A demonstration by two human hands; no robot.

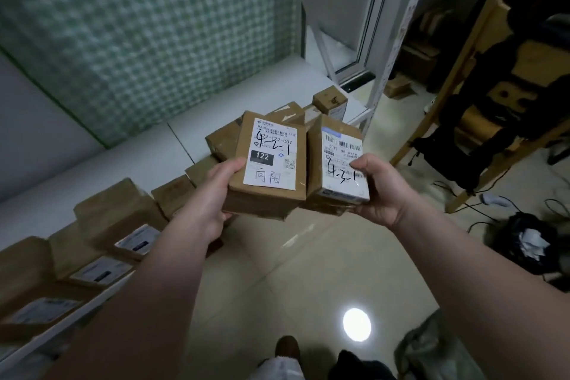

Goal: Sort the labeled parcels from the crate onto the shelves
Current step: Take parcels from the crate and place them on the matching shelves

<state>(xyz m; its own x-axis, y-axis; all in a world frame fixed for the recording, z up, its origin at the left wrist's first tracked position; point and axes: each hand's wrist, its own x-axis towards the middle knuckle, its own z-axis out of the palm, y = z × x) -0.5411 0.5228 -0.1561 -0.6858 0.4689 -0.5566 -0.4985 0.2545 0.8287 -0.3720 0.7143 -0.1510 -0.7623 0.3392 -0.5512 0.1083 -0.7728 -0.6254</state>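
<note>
Glossy beige floor tiles spread underfoot, with a round lamp glare at six o'clock. A green-and-white checked wall covering fills ten to twelve o'clock. Both bare arms reach in toward the centre. The left hand grips a brown cardboard parcel with a white label handwritten "4-2-1", thumb lying on top by the label's lower left corner. The right hand grips a narrower brown cardboard parcel marked "4-3-1", thumb pressed on the label's right edge. Both parcels are held labels up, side by side, inner edges meeting, just beside a long white shelf running from eight toward one o'clock, which carries a row of brown cartons. A wooden frame leans at two o'clock.
</note>
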